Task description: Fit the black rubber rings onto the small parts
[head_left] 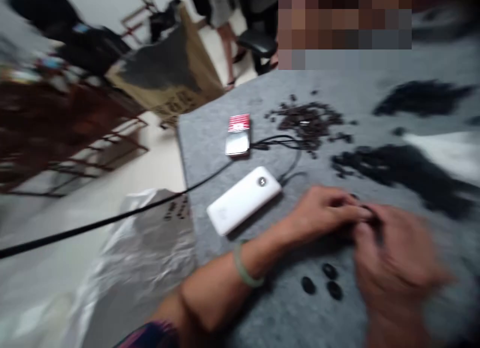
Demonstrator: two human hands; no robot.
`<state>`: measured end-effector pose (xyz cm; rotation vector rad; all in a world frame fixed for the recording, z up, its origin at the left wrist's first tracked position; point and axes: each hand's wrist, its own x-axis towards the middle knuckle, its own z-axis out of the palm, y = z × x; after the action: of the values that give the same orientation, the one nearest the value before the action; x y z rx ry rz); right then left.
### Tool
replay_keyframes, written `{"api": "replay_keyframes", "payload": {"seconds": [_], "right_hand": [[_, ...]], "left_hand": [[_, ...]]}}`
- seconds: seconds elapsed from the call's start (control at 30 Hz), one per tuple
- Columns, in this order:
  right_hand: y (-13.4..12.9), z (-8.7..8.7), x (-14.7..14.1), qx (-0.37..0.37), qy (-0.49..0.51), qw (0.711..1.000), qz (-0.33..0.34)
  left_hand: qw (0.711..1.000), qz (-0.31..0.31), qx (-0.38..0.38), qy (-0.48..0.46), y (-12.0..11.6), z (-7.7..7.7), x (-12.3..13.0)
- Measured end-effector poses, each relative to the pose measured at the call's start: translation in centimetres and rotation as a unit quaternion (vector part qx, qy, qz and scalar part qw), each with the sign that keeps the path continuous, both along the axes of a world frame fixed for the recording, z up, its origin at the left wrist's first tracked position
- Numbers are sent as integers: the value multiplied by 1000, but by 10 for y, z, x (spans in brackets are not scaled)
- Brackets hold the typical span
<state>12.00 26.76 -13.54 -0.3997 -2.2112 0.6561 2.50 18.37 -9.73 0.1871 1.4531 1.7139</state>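
My left hand (324,210), with a pale green bangle (245,265) on its wrist, reaches over the grey table. Its thumb and fingers are pinched together and meet the fingertips of my right hand (397,253). A small black piece (370,213) is caught between the two hands; blur and fingers hide most of its shape. The right hand is closed round it and smeared by motion. Below the left hand lie three small round black discs, one of them a flat-looking disc (308,285). A heap of black pieces (405,170) spreads just beyond my right hand.
A white power bank (243,200) lies left of my hands, near a small red-and-silver box (238,134) and a black cable (150,203) running off the table's left edge. A dark brown pile of small pieces (307,120) sits further back. A co-worker is across the table.
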Motion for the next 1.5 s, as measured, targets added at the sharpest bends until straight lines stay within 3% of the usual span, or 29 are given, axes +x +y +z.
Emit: {"api": "replay_keyframes", "payload": {"seconds": [0.07,0.13,0.43,0.67,0.97,1.2,1.37,1.5], "right_hand": [[12,7,5,108,-33,994,7],[15,8,2,127,-25,992,0],[9,10,-2,111,21,994,-3],[7,11,-2,107,17,994,-7],[5,11,-1,117,24,993,-21],[5,11,-3,46,2,999,-17],[7,8,-5,49,5,998,-31],[7,10,-5,46,8,999,-19]], "left_hand": [[998,-20,30,-56,0,-3,-3],[994,-23,46,-92,-2,-7,-5],[983,-35,51,-173,0,2,2],[968,-42,77,-236,-1,1,0],[970,-53,75,-227,-1,2,2],[976,-39,57,-207,0,5,1],[977,-4,42,-210,1,5,1],[977,-12,32,-209,-1,4,-2]]}}
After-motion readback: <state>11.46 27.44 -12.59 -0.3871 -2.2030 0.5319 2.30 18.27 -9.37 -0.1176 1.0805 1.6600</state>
